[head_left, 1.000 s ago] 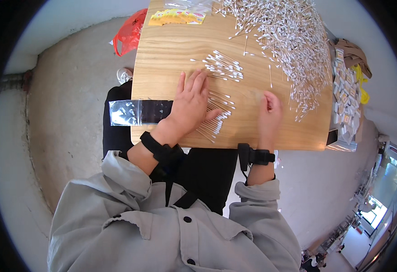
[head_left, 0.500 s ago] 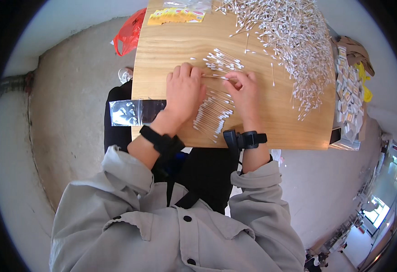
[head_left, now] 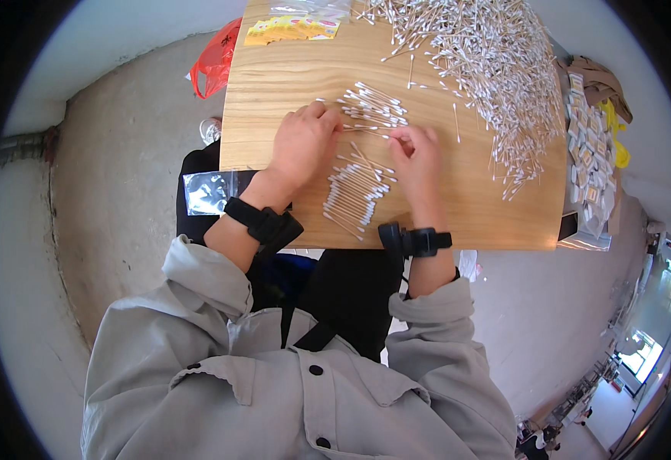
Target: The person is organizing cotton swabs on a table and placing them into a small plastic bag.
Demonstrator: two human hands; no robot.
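Between my two hands a thin cotton swab point(head_left: 366, 132) lies nearly crosswise, just below a small group of cotton swabs point(head_left: 374, 103). My left hand point(head_left: 303, 144) is closed, its fingertips curled at the swab's left end; the back of the hand hides part of the grip. At the other end my right hand point(head_left: 416, 157) pinches with thumb and forefinger by the white tip. Nearer me, a second group of swabs point(head_left: 351, 195) lies roughly side by side, with a few slanted across its top.
A large heap of loose swabs point(head_left: 496, 69) covers the table's point(head_left: 274, 80) far right. Yellow packets point(head_left: 293, 31) lie at the far left. A clear plastic bag point(head_left: 209, 193) sits by my left forearm. A red bag point(head_left: 216, 61) hangs beyond the left edge; packed small boxes point(head_left: 590, 165) stand right.
My left hand has shifted slightly left. My right hand has moved slightly right and down, with its fingers closer together. The view has shifted a little.
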